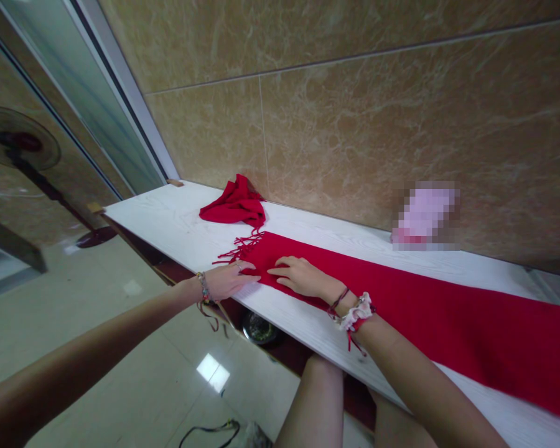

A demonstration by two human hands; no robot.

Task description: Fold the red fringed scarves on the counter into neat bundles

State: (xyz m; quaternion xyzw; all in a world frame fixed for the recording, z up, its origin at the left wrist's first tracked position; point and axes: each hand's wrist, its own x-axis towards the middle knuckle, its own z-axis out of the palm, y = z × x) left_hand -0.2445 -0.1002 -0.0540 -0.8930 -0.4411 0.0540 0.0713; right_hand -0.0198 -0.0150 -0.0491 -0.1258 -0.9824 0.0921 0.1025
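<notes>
A long red scarf (429, 305) lies spread along the white tabletop, its fringed end towards the left. On the front edge of that end rests my left hand (231, 280), fingers stretched out and apart. My right hand (301, 275) lies palm down on the scarf just to the right, its fingers spread and pointing at the left hand. Neither hand grips the cloth. Behind the fringe a crumpled red cloth (236, 205) sits in a small heap against the wall side.
The narrow white table (168, 208) runs along a tiled wall (354, 137). A pixelated pink item (424, 214) leans at the wall. Below the tabletop are an open shelf and a round metal-rimmed bowl (259, 328). A standing fan (28, 143) is at the left.
</notes>
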